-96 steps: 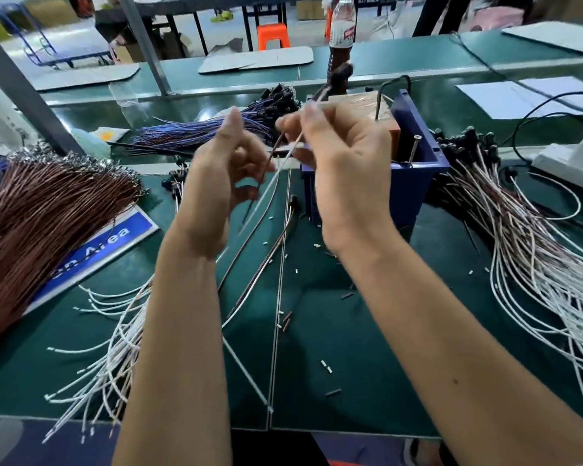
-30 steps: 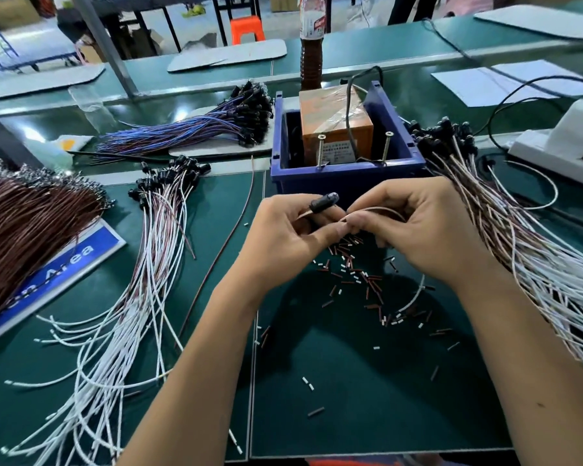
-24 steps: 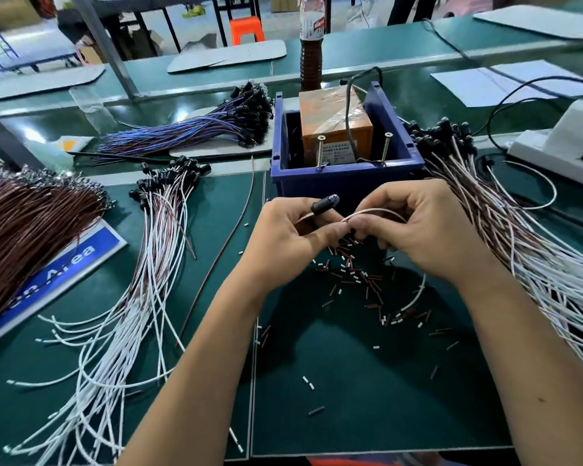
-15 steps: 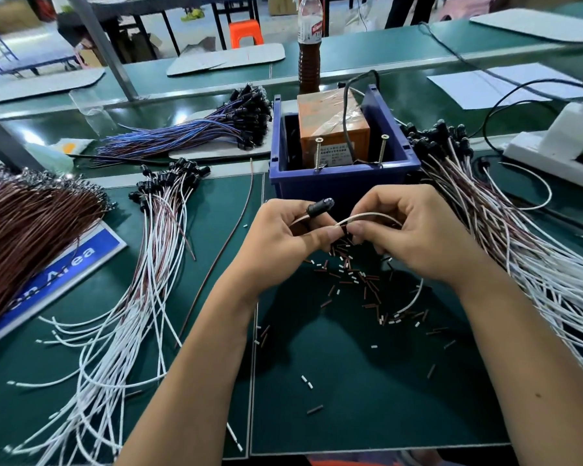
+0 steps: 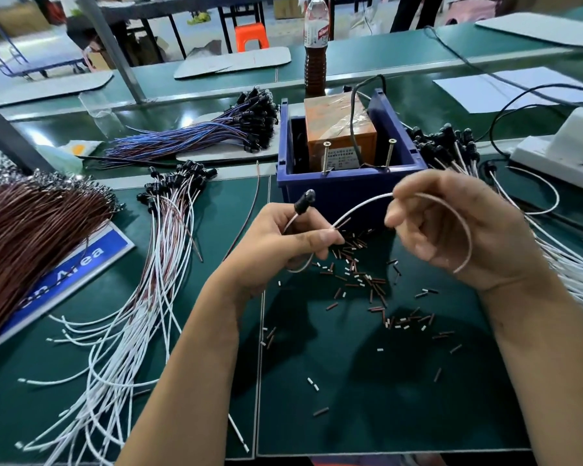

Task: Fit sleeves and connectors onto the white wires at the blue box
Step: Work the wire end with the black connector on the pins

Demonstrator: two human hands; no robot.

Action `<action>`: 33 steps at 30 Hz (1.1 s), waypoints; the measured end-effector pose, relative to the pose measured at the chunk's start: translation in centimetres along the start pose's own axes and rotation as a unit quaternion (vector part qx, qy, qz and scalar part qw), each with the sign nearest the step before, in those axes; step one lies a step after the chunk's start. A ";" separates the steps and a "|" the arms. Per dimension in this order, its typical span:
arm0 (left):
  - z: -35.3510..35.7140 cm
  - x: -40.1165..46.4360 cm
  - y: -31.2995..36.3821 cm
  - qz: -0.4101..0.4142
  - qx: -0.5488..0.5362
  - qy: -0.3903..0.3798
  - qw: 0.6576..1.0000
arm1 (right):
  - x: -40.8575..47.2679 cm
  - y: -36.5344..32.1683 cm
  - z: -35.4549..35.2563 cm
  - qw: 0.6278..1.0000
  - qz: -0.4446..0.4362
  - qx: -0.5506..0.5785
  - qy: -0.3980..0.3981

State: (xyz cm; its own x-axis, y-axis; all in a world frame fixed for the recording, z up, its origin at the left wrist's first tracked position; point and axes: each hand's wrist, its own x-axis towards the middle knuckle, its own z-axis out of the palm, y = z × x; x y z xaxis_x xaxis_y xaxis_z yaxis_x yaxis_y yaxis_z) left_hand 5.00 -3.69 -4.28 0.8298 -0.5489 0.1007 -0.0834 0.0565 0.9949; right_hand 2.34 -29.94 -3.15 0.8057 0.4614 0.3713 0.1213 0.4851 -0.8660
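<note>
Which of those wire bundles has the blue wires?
The bundle at the back, left of the blue box. The others are brown, or white mixed with brown.

- Dark blue plastic box [image 5: 347, 190], holding an orange-brown block [image 5: 337, 129]
- Thin white wire [image 5: 360, 206] with a black connector cap [image 5: 304, 200]
- Dark green bench mat [image 5: 350, 398] speckled with brown and white sleeve bits [image 5: 360, 280]
- Reddish-brown wire bundle [image 5: 27, 230]
- Blue sign with white lettering [image 5: 78, 267]

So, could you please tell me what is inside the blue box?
Inside the blue box sit an orange-brown block wrapped in clear film, two upright screws and a black cable. The front wall hides the bottom.
</note>
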 end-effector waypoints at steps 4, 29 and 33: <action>0.7 0.1 0.2 -0.006 -0.071 -0.032 0.997 | 0.0 -0.2 0.5 0.985 -0.028 0.162 -0.046; 2.4 0.4 1.0 0.037 -0.435 -0.055 0.898 | 1.3 2.4 3.1 0.981 0.009 -0.192 0.015; 1.8 0.4 1.2 0.079 -0.533 -0.022 0.842 | 1.5 3.1 4.6 0.977 0.020 -0.214 -0.015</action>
State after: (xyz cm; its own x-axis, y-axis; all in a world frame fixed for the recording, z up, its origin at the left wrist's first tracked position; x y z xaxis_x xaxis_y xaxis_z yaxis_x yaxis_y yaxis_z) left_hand 4.22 -5.39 -3.06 0.8318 -0.4927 0.2558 0.3707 0.8359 0.4049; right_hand 1.23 -24.33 -3.77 0.7983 0.4984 0.3381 0.3262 0.1141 -0.9384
